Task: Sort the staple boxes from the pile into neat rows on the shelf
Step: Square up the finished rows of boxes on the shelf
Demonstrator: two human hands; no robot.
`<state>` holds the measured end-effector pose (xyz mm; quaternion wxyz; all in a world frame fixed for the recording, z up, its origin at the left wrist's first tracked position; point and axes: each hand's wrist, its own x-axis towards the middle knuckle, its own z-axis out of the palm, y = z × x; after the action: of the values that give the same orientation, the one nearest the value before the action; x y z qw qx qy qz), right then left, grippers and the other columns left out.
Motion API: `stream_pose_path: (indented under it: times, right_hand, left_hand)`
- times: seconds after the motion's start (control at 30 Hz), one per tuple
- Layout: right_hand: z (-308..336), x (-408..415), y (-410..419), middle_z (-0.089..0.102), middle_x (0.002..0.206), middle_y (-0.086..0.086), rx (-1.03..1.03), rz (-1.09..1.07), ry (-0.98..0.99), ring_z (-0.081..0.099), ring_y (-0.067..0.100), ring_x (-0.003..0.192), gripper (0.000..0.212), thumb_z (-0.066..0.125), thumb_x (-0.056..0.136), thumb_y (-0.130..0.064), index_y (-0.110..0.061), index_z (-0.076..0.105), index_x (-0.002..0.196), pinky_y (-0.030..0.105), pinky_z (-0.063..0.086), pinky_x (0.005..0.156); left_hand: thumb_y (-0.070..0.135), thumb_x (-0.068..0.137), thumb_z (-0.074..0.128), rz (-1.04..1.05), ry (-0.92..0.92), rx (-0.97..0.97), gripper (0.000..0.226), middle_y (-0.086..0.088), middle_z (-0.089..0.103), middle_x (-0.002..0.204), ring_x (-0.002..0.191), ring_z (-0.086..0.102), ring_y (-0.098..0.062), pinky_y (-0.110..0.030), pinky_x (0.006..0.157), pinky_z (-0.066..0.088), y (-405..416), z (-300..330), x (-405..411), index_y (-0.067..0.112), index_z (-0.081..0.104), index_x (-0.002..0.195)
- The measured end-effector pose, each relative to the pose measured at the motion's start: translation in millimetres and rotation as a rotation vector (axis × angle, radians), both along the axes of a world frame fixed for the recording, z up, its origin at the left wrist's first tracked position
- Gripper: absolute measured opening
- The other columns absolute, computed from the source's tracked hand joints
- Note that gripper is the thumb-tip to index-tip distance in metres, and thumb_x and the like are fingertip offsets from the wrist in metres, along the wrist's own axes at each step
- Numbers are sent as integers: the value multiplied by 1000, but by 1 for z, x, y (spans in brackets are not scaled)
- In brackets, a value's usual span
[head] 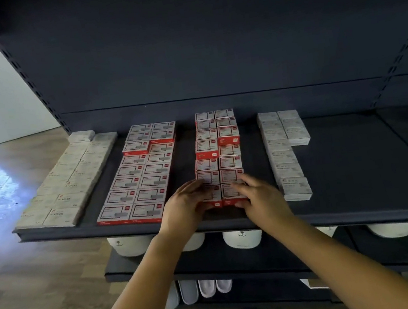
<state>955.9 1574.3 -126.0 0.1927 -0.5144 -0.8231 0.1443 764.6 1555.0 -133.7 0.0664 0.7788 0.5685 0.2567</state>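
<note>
Staple boxes lie in four double rows on a dark shelf (355,159). White boxes (70,178) fill the far-left rows. Red-and-white boxes (142,173) form the second group. A third group of red-and-white boxes (219,149) runs down the middle, some stacked two high. White boxes (285,153) make the right group. My left hand (186,206) presses against the left side of the front pair of middle boxes (223,193). My right hand (258,196) presses on their right side, so both hands clasp that front pair near the shelf's front edge.
The shelf's right part (381,155) is bare dark metal. A dark back panel (209,48) rises behind the rows. Below, a lower shelf holds white caps (242,238) and white slippers (198,288). Wooden floor (32,283) lies at the left.
</note>
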Motion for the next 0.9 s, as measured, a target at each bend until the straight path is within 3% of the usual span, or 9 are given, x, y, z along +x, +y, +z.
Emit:
stream_pose_path:
  times: [0.2, 0.33, 0.43, 0.5, 0.57, 0.63, 0.73, 0.8, 0.9]
  right_hand:
    - [-8, 1, 4, 35, 149, -2, -7, 7, 27, 44, 27, 127, 45, 62, 87, -11, -15, 53, 131, 34, 41, 102]
    - [-12, 1, 5, 44, 143, 3, 3, -2, 68, 54, 31, 118, 43, 69, 81, -9, -12, 61, 123, 40, 48, 93]
    - [-10, 3, 4, 55, 132, 6, 57, 8, 63, 60, 31, 108, 37, 76, 75, -18, -10, 68, 111, 38, 50, 85]
    - [-4, 2, 8, 59, 127, 4, 78, -14, 101, 58, 26, 110, 29, 73, 79, -28, -12, 71, 104, 31, 45, 88]
    - [3, 0, 17, 53, 132, 0, -45, -73, 197, 48, 18, 122, 31, 60, 89, -33, -15, 67, 112, 26, 35, 98]
    - [12, -6, 31, 53, 129, -3, -75, -117, 299, 47, 10, 120, 33, 53, 93, -30, -14, 61, 121, 20, 35, 101]
    - [23, -21, 59, 54, 116, -8, -74, -177, 387, 49, 3, 106, 29, 53, 93, -17, -15, 58, 121, 5, 34, 84]
    - [22, -31, 81, 54, 117, -2, -146, -283, 419, 53, 11, 107, 27, 52, 91, -16, -17, 55, 118, 14, 39, 82]
    - [20, -40, 104, 52, 125, 3, -298, -427, 470, 53, 17, 111, 33, 55, 89, -19, -15, 50, 121, 28, 46, 86]
  left_hand:
    - [9, 58, 82, 32, 8, 57, 38, -11, 70, 107, 95, 68, -31, -44, 77, 53, 4, -1, 3, 11, 75, 95]
    - [20, 64, 73, -12, 76, 30, 33, -10, 69, 110, 99, 67, -30, -45, 76, 56, 6, -7, -2, 12, 75, 96]
    - [33, 73, 65, -79, 78, 43, 28, -6, 68, 110, 99, 65, -30, -41, 78, 56, 8, -3, -7, 15, 75, 93]
    - [37, 79, 58, -124, 7, 46, 30, -3, 69, 108, 100, 64, -27, -38, 81, 54, 13, 2, -13, 16, 75, 92]
    - [27, 85, 58, -83, -116, 41, 25, -4, 69, 107, 99, 63, -22, -37, 83, 54, 23, 9, -15, 12, 72, 98]
    - [15, 89, 59, 55, -287, -24, 21, -4, 67, 107, 97, 64, -17, -30, 82, 53, 40, 20, -12, 10, 67, 108]
    - [19, 93, 54, 249, -448, -186, 17, 4, 65, 99, 89, 62, -13, -16, 69, 46, 74, 34, -5, 16, 63, 107]
    - [26, 92, 53, 297, -485, -283, 17, 1, 64, 100, 89, 61, -16, -21, 67, 45, 98, 34, -2, 15, 58, 105]
    - [30, 92, 53, 374, -641, -471, 51, -4, 55, 129, 108, 58, -18, -25, 78, 46, 120, 33, 1, 14, 40, 139]
